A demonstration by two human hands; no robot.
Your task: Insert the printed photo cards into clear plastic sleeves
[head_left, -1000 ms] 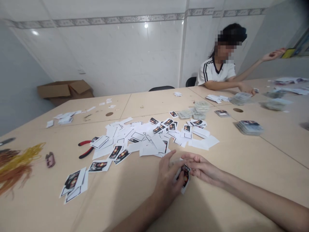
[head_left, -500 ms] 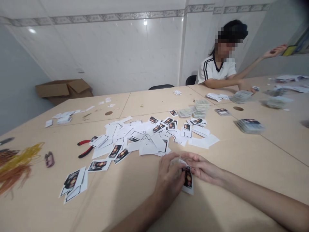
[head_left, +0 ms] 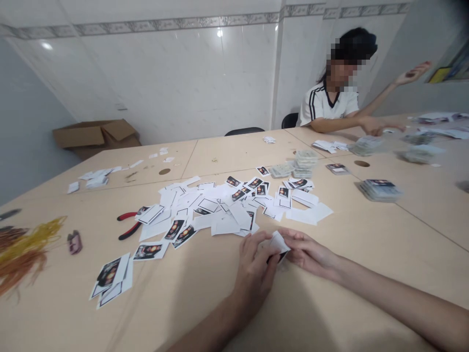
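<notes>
In front of me a small printed paper card is held between both hands, bent up so its white back shows and only a strip of the dark print is visible. My left hand is closed on its left side, thumb and fingers pinching it. From the right, my right hand has its fingers closed at the card's right edge, the tips partly hidden behind it. Something translucent shows just under the card; I cannot make out what. Beyond my hands spreads a loose pile of similar cards, some dark side up, some white.
Red-and-black-handled pliers, a small pink object and yellow and orange strands lie left. Stacks of clear packets stand right. A co-worker sits across the table. An opened cardboard box is at the far left.
The card's lower part, which hung dark side up beneath my hands, has been folded upward, so white now shows on top. The co-worker's near hand has shifted right and the raised hand slightly down.
</notes>
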